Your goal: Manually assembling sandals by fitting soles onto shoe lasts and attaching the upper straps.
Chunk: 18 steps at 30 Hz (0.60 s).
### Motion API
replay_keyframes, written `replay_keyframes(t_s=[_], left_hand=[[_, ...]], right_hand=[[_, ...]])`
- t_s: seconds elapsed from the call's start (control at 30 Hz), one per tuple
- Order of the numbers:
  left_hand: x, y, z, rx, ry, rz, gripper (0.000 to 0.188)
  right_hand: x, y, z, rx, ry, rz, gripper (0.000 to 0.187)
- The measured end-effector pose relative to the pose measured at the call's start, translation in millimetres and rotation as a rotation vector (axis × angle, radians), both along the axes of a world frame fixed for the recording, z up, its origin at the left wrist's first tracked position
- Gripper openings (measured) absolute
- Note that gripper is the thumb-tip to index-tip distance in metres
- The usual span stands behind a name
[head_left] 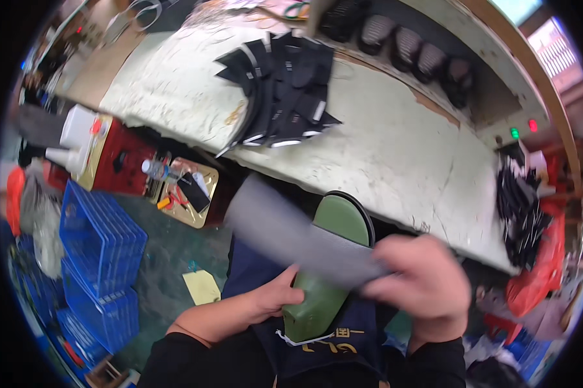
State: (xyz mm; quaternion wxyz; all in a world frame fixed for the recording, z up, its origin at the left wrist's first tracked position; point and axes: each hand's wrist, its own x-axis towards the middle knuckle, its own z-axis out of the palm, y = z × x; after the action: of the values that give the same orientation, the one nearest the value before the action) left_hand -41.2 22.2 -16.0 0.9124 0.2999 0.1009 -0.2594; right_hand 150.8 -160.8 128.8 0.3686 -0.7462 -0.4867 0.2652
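Note:
In my lap, over a dark blue apron, lies a green shoe last (314,310) with its sole side toward the far end edged in black. My left hand (282,297) is closed on the near part of this last from the left, thumb on top. On the right, my right hand (427,278) is closed on one end of a grey, flat, flexible piece (278,226). That piece stretches leftward across the last, hiding part of it, and is smeared by motion. Whether it touches the last, I cannot tell.
A pale worktable (395,155) spans ahead, bearing a fanned stack of black cut pieces (285,90). Several dark shoes (408,48) fill a shelf behind. At left stand stacked blue crates (104,239) and a metal tray (191,194); black pieces (521,207) hang at right.

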Motion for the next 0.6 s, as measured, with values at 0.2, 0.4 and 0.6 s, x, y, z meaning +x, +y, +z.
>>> replay_keyframes(t_s=[0.2,0.4,0.6], left_hand=[[-16.4,-6.8,-5.4,0.031,0.178,-0.092,0.118],[-7.8,-12.2,11.2,0.122,0.249,-0.026,0.096],[-4.4,-11.8,-5.9,0.166,0.146,0.023,0.096]], right_hand=[[-95.4,-3.4,-41.3,-0.21,-0.275,-0.31,0.032],[-101.2,-13.0,-49.5,-0.241,-0.458,-0.237,0.032],[-90.4,-50.9,-74.1,0.062,0.184,-0.347,0.029]])
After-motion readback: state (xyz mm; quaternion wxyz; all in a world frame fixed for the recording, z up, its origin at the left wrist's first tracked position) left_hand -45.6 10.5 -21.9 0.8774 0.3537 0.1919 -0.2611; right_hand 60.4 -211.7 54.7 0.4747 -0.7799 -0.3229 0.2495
